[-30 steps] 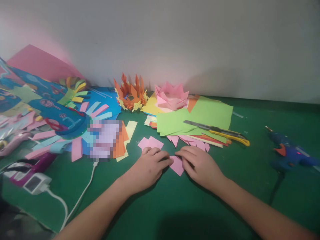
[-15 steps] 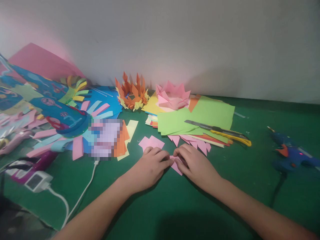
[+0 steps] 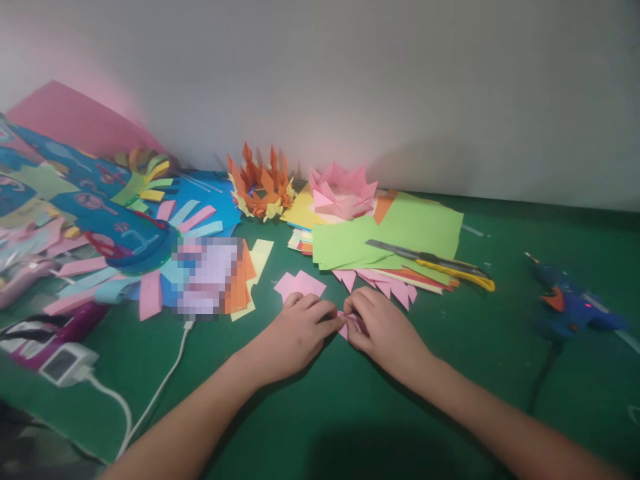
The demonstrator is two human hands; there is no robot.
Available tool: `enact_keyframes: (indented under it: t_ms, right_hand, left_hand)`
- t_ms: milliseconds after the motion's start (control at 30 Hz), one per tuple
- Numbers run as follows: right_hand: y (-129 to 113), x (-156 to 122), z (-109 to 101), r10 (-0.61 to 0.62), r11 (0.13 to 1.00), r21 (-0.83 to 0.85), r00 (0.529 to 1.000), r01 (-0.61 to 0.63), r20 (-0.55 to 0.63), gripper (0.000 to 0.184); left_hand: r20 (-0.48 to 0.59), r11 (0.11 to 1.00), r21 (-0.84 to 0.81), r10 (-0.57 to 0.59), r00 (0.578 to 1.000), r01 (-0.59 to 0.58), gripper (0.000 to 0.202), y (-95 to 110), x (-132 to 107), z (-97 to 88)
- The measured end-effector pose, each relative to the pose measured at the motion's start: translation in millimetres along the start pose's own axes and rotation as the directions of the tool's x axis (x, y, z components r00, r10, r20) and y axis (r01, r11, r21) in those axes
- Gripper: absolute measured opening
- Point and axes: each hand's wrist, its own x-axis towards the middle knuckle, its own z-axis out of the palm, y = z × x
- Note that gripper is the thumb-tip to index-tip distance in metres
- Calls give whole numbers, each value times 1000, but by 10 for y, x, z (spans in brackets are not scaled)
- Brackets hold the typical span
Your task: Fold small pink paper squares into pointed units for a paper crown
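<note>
My left hand and my right hand meet on the green table, fingers curled and pinching a small pink paper piece between them. Most of that piece is hidden under my fingers. Just behind my left hand lie loose pink paper squares. Further back a row of pink pointed pieces sticks out from under a stack of green sheets.
A yellow utility knife lies on the green sheets. A pink folded paper crown and an orange one stand by the wall. A blue glue gun sits right. Left: colourful paper crafts, charger with white cable.
My right hand has slid left over the pink piece, covering most of it, and both hands now pinch it closer together. The view has shifted slightly.
</note>
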Motion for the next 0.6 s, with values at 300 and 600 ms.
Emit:
enact_keyframes:
  t_ms: [300, 600]
  right_hand:
    - [-28, -31, -14, 42, 987, 155, 999, -41, -5, 9]
    - [11, -27, -1, 15, 984, 181, 996, 2, -92, 12]
  left_hand:
    - [-5, 1000, -1, -12, 1000, 12, 33, 0, 2, -15]
    - [25, 1000, -4, -15, 1000, 15, 33, 12, 1, -28]
